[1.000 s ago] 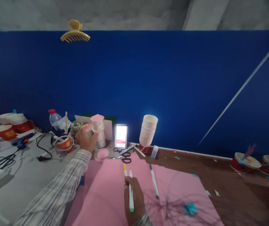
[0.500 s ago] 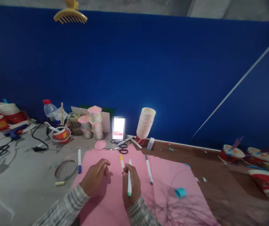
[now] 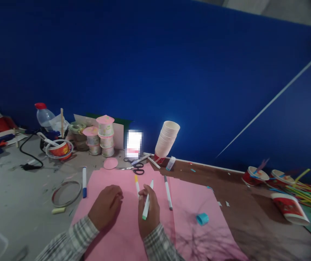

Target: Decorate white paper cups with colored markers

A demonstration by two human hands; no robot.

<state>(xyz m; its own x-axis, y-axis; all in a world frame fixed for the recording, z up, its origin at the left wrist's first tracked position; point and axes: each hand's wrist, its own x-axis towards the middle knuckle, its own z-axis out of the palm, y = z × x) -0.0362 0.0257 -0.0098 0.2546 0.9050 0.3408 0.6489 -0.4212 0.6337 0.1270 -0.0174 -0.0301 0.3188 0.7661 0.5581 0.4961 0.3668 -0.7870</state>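
Observation:
My right hand (image 3: 150,210) is closed around a white marker (image 3: 148,201) with a green end. The marker's pale end points up and away from me, the green end towards my wrist. My left hand (image 3: 106,204) rests on the pink paper (image 3: 128,232), its fingers curled in and nothing visible in them. Just beyond my right hand lies a yellow-ended marker (image 3: 136,183), partly hidden by the fingers. A grey-ended marker (image 3: 168,193) is to its right. Scissors (image 3: 137,168) with black handles lie at the paper's far edge.
Left stand small pink-roofed paper-cup towers (image 3: 106,134), a tape ring (image 3: 66,194) and a blue-capped marker (image 3: 84,182). A leaning stack of paper cups (image 3: 167,139) is at the back. Right are a turquoise paper roll (image 3: 202,218) and a tipped red cup (image 3: 290,209).
The view has shifted, so the table things sit slightly further left and higher. My left hand has turned a little and its fingers lie closer together. My right hand still holds the marker.

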